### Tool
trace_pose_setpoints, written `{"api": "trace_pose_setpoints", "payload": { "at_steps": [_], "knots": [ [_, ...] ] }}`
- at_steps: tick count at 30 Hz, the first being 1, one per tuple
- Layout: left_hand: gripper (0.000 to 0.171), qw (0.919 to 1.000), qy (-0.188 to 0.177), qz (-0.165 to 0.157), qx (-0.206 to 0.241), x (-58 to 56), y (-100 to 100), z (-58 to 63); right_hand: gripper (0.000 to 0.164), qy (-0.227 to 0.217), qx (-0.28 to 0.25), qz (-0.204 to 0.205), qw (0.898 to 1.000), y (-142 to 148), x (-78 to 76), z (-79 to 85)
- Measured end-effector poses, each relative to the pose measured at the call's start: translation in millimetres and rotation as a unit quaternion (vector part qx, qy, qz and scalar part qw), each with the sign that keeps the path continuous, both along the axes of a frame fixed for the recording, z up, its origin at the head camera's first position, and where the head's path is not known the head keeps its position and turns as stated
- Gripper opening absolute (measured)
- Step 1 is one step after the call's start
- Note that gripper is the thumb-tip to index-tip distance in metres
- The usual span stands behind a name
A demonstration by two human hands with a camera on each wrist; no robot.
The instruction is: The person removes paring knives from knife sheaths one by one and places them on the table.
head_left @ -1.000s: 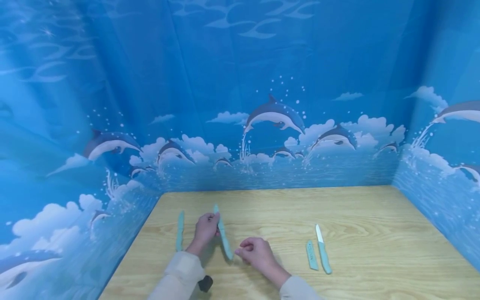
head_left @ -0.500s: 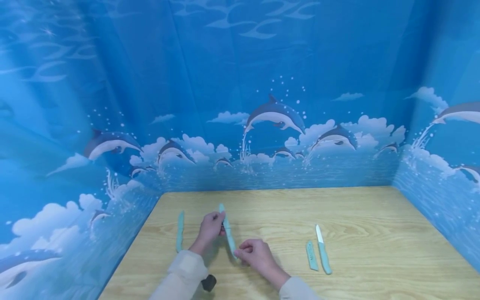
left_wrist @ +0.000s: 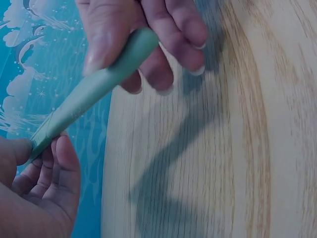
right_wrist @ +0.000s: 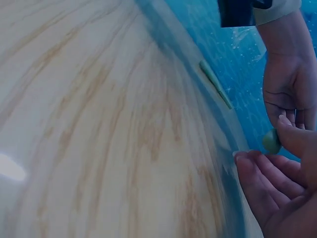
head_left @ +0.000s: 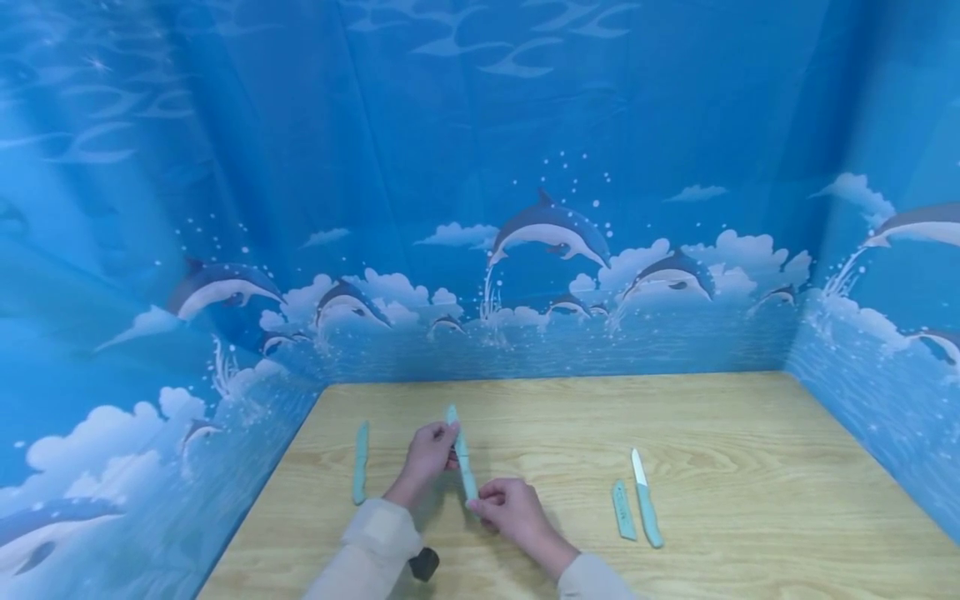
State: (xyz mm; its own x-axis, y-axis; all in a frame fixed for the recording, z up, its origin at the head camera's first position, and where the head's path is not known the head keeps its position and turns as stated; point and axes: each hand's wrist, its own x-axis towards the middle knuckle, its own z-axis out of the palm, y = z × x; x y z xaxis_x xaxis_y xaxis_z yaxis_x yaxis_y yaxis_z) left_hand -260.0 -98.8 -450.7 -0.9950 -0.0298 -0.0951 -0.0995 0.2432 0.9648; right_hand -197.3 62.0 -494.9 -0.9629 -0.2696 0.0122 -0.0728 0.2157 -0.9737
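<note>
Wood-grain tabletop [head_left: 735,475], blue dolphin backdrop [head_left: 420,150] behind. L hand [head_left: 430,452] has fingers clamped on the sheathed green knife [head_left: 467,477] nr its far end, R hand [head_left: 512,506] pinches the near end. Uncovered knife [head_left: 647,504] + loose sheath [head_left: 623,511] lie right of those fingers. 1s ago R fingers were just off it.

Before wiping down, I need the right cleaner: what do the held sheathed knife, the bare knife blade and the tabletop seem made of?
Sheathed knife: probably plastic, satin; even mint, soft sheen. Bare knife blade: likely steel, polished; silvery. Tabletop: wood or wood-look laminate, glossy; brown grain, white highlight.
</note>
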Motion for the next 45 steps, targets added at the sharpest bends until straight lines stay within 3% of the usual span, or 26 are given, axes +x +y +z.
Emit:
{"api": "trace_pose_setpoints", "payload": {
  "at_steps": [5, 11, 22, 45],
  "knots": [
    [0.029, 1.0000, -0.005, -0.002, 0.008, 0.2, 2.7, 1.5, 0.023, -0.055, -0.060, -0.001, 0.997, -0.9, -1.9, -1.4],
    [0.027, 0.9999, 0.003, -0.006, 0.016, 2.0, 4.9, 1.1, 0.023, -0.073, -0.102, 0.007, 0.992, 0.9, -0.6, -0.4],
    [0.027, 0.9993, 0.003, -0.027, 0.025, 2.1, 9.2, -2.4, 0.045, -0.117, -0.171, 0.014, 0.978, 5.8, -0.6, -1.0],
    [0.026, 0.9976, 0.009, -0.068, -0.010, 1.9, 21.0, -0.6, 0.035, -0.120, -0.179, 0.013, 0.976, 19.7, 0.5, -3.9]
  ]
}}
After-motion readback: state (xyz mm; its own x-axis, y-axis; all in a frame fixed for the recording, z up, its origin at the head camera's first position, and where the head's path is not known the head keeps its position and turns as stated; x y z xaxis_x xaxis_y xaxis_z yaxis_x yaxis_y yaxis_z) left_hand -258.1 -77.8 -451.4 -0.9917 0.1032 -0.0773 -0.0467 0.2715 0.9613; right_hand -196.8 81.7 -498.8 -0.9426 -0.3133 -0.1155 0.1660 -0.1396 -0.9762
